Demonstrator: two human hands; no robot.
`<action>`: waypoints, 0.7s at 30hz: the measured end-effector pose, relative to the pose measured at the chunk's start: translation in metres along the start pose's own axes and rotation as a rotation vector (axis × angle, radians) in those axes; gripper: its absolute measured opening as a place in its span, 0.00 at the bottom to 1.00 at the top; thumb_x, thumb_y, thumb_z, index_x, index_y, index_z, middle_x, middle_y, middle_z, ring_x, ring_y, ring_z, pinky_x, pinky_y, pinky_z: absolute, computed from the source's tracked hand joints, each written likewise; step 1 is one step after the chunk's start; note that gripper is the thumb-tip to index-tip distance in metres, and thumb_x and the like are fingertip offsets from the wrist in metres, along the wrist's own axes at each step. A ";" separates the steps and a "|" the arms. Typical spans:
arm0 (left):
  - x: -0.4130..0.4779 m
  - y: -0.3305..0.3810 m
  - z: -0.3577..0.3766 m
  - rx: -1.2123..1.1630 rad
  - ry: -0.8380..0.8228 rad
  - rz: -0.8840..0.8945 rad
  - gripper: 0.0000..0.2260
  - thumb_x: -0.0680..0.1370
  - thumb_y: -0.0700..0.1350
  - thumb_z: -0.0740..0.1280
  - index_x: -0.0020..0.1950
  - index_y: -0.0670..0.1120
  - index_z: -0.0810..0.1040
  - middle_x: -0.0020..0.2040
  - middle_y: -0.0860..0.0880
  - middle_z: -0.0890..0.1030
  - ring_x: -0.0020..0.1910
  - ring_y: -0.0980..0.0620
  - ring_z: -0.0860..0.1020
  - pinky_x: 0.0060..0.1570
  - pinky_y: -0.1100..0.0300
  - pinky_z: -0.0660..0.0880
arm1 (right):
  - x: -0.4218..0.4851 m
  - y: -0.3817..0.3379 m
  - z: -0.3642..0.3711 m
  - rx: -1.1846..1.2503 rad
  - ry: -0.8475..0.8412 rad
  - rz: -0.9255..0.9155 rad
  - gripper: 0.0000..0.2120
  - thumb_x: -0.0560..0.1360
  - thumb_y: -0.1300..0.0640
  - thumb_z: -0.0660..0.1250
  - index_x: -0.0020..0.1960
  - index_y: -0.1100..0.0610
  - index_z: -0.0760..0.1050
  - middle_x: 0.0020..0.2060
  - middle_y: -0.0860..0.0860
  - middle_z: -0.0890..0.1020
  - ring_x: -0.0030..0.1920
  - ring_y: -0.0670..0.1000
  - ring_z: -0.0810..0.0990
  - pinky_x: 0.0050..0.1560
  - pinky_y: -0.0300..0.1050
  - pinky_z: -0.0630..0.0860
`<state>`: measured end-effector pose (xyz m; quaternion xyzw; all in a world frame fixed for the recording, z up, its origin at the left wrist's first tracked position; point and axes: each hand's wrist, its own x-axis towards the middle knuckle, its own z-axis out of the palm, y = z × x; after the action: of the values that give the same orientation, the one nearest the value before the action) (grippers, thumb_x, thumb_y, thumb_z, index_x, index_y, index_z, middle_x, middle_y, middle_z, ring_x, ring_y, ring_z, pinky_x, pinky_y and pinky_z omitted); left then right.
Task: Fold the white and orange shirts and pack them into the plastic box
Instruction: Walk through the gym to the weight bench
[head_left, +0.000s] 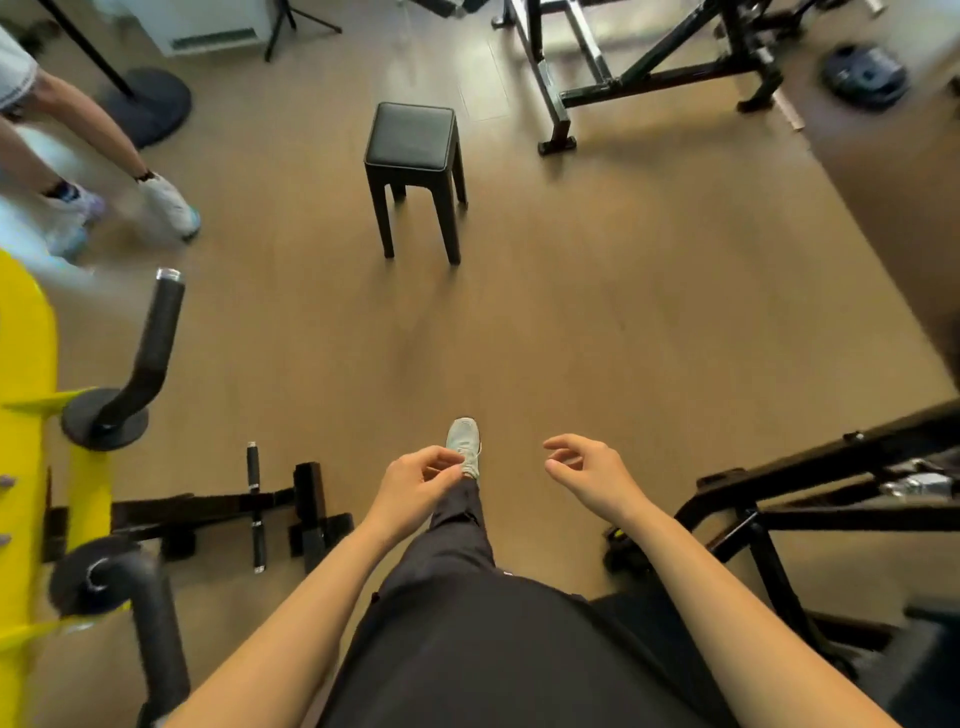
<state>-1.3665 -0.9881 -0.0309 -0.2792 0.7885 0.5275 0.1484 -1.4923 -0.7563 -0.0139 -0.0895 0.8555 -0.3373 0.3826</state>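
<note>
No shirt and no plastic box appear in the head view. My left hand (418, 480) hangs in front of me above my dark trouser leg, fingers loosely curled and holding nothing. My right hand (587, 473) is held out at the same height, fingers apart and curved, also holding nothing. Below them my white shoe (464, 441) is stepping forward on the wooden floor.
A black stool (413, 171) stands ahead on the brown floor (623, 312). Yellow and black gym equipment (31, 415) lines the left, black metal frames (810, 499) the right and far back (649, 67). Another person's legs and white shoes (166, 205) are at upper left.
</note>
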 end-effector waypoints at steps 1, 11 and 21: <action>0.023 0.006 -0.007 -0.007 -0.018 -0.003 0.06 0.79 0.47 0.70 0.55 0.49 0.85 0.50 0.54 0.86 0.49 0.58 0.82 0.45 0.73 0.74 | 0.018 -0.010 -0.009 -0.001 0.008 0.011 0.12 0.78 0.53 0.68 0.62 0.52 0.79 0.50 0.50 0.83 0.50 0.48 0.82 0.52 0.44 0.77; 0.246 0.125 -0.101 0.075 -0.135 0.083 0.06 0.78 0.48 0.71 0.53 0.52 0.85 0.49 0.55 0.86 0.49 0.55 0.83 0.54 0.56 0.79 | 0.183 -0.120 -0.120 0.040 0.060 0.075 0.12 0.78 0.55 0.68 0.61 0.51 0.79 0.49 0.49 0.84 0.50 0.49 0.82 0.54 0.44 0.77; 0.443 0.240 -0.139 0.166 -0.141 0.068 0.07 0.80 0.49 0.70 0.55 0.52 0.84 0.50 0.54 0.84 0.51 0.56 0.82 0.55 0.54 0.81 | 0.372 -0.168 -0.226 0.151 0.087 0.050 0.12 0.77 0.56 0.69 0.60 0.52 0.80 0.48 0.49 0.84 0.45 0.41 0.80 0.45 0.32 0.73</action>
<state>-1.8553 -1.1720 -0.0300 -0.2010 0.8261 0.4835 0.2082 -1.9288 -0.9216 -0.0176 -0.0244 0.8454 -0.3947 0.3590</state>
